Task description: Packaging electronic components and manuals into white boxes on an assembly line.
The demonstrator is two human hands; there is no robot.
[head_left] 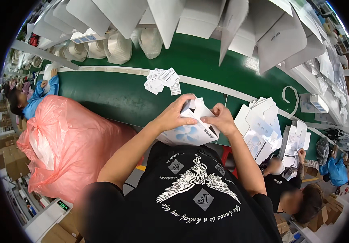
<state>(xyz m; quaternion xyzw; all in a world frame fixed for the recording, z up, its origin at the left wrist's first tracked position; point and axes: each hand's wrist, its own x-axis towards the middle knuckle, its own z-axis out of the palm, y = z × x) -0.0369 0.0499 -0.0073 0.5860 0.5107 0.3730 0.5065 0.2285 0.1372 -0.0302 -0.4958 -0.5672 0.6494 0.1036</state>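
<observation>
A white carton [189,134] with a blue fan picture stands at the table's near edge, close against my body, its top flaps partly raised. My left hand [177,112] grips its upper left edge, thumb on the near face and fingers over the far side. At the upper right corner, my right hand [223,119] has its fingers curled in and its thumb against a flap [201,110]. The inside of the carton is mostly hidden by the flaps and hands.
Printed slips [161,80] lie beyond the carton on the green table [101,91]. Flat white cartons [259,125] are stacked to the right. A large pink plastic bag [71,141] bulges at left. Bagged round parts [117,46] and open cartons [279,40] line the back. Co-workers sit on both sides.
</observation>
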